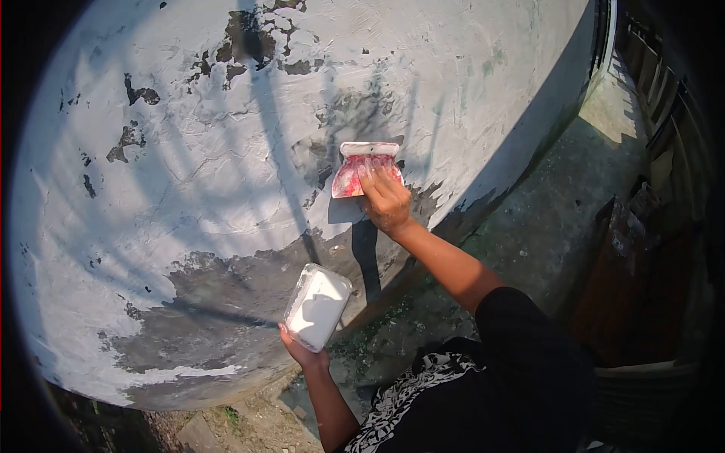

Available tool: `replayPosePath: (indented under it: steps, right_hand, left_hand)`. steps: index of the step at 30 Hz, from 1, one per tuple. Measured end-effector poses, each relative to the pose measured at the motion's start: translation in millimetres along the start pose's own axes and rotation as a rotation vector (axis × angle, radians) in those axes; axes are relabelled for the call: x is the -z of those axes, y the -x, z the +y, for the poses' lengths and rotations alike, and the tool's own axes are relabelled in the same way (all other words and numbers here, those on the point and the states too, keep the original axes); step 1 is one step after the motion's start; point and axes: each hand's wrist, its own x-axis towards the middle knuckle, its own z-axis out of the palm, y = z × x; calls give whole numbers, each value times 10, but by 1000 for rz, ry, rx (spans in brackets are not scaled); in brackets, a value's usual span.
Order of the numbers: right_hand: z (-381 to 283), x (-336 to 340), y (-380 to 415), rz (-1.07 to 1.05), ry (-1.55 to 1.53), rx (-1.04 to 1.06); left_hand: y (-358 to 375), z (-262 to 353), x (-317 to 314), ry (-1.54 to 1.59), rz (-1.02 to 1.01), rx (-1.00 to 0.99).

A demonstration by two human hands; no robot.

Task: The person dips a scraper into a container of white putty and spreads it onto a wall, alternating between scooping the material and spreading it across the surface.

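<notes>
While the right hand [389, 202], its fingers bent together, grips a red-and-white scraper [350, 177] with the patchy wall [204, 151] just behind it, the left hand [310, 356], partly open and curled around the lower end, supports a clear tray [297, 292] of white material [323, 298] below and left of the scraper.

Free room between scraper [353, 169] and tray [295, 297]; the wall [189, 162] blocks ahead.

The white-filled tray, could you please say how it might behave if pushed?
The tray may flex, as its clear walls look thin. It may feel rather heavy, given the white filling. It could tip, since the left hand shows only at its lower end.
</notes>
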Motion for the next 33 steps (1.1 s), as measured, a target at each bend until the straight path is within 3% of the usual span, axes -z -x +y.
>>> replayPosePath:
  steps: [3,5,10,13,15,18,21,23,27,29,31,33]
  right_hand:
    - [-227,107,669,-133,-133,105]
    - [-195,286,755,-204,-243,-4]
    - [342,391,-7,90,-57,-262]
    - [249,149,92,-34,-103,-377]
    - [25,-17,337,-34,-31,-177]
    - [-75,138,536,-109,-76,-155]
    - [77,589,335,-281,-313,-197]
    - [240,862,16,-685,-443,-291]
    - [249,1307,-545,-795,-538,-150]
    - [88,1509,-827,-944,-619,-204]
    - [-49,1547,-931,-1000,-654,-142]
    - [-209,1515,-992,-1171,-586,126]
  left_hand:
    - [52,-63,23,-17,-3,7]
    - [6,-43,0,-39,-14,10]
    - [17,-140,6,-36,15,3]
    - [67,-166,-53,-20,11,22]
    - [45,-181,-84,4,13,33]
    - [-41,-272,-24,-14,16,10]
    - [-113,-316,-128,-12,-72,15]
    - [-134,-383,-261,-42,-101,29]
    - [-84,-442,-674,-27,-26,79]
    - [-155,-520,-727,6,-80,87]
    - [-166,-541,-803,2,-113,73]
    - [-146,-536,-860,-1,-148,51]
